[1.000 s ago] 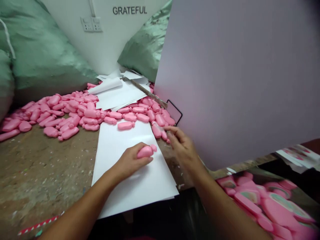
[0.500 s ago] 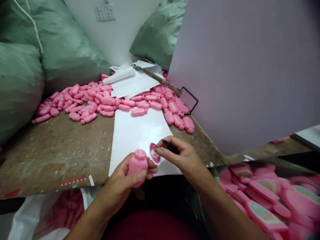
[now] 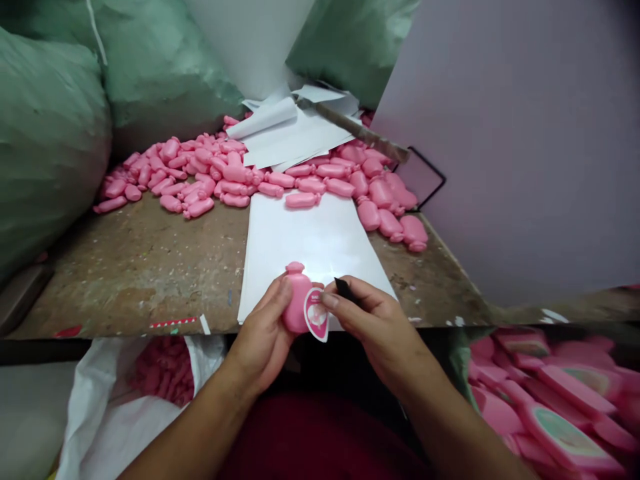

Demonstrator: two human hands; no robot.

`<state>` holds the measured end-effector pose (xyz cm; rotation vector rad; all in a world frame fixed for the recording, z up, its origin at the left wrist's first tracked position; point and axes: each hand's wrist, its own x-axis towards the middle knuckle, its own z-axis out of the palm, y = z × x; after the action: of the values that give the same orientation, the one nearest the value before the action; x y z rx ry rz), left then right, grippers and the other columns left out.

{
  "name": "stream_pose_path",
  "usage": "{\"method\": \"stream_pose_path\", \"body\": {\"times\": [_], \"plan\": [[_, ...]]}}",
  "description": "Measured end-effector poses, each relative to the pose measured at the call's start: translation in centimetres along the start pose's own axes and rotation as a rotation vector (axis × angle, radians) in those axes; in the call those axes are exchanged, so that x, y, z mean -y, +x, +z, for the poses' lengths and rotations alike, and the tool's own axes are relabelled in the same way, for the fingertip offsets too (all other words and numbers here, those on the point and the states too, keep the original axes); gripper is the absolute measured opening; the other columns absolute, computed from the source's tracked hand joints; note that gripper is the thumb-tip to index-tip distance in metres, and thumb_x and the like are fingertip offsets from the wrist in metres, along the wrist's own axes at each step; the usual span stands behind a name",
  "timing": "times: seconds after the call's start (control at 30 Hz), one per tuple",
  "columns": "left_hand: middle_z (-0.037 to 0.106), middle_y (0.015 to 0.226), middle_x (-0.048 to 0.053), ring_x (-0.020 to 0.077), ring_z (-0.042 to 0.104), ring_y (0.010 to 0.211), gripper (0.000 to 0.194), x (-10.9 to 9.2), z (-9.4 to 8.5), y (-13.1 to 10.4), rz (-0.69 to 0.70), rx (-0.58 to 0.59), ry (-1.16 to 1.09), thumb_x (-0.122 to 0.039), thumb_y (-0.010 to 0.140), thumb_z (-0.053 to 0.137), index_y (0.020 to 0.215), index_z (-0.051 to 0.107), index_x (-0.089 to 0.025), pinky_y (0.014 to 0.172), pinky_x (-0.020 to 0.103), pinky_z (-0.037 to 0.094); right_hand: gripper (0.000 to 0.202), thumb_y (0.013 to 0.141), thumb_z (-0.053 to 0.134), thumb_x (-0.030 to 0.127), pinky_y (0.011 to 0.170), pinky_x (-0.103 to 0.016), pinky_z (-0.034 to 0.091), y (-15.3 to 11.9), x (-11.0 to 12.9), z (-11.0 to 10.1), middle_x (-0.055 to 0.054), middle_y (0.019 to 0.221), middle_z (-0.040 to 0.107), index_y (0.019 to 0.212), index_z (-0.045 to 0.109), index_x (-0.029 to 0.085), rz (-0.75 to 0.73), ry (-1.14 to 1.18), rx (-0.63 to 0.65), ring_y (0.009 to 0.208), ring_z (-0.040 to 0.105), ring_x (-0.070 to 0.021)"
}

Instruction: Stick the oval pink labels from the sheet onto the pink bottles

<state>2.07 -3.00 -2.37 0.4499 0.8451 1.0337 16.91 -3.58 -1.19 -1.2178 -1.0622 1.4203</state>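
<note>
Pink bottle point(image 3: 296, 297) stays gripped in left hand point(image 3: 265, 337); label point(image 3: 316, 319) pinched in right hand point(image 3: 374, 320) now overlaps its edge.

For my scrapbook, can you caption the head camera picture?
Left hand holds a pink bottle, right hand a teardrop-shaped label, near white paper.
</note>
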Motion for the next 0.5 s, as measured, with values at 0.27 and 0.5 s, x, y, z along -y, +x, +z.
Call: {"method": "stream_pose_path", "body": {"times": [0.27, 0.5], "plan": [[0.067, 0.108, 0.001, 0.0145, 0.065, 0.096, 0.030, 0.0, -0.1, -0.8, -0.004, 0.043, -0.042, -0.044, 0.096, 0.056, 0.120, 0.061, -0.027, 0.088, 0.030, 0.053, 0.025, 0.077, 0.071, 0.043, 0.060, -0.026, 0.041, 0.2, -0.9, 0.8, 0.002, 0.068, 0.055, 0.070, 0.062, 0.020, 0.030, -0.051, -0.013, 0.066, 0.048, -0.0138], [0.070, 0.106, 0.005, 0.0209, 0.065, 0.110, 0.035, 0.4, 0.5, -0.7, 0.056, 0.071, -0.090, -0.051, 0.098, 0.049, 0.117, 0.060, -0.024, 0.100, 0.036, 0.049, 0.026, 0.077, 0.072, 0.043, 0.057, -0.025, 0.039, 0.4, -1.2, 1.1, 0.004, 0.066, 0.050, 0.070, 0.060, 0.020, 0.055, 0.000, -0.028, 0.060, 0.044, -0.0115]]}}
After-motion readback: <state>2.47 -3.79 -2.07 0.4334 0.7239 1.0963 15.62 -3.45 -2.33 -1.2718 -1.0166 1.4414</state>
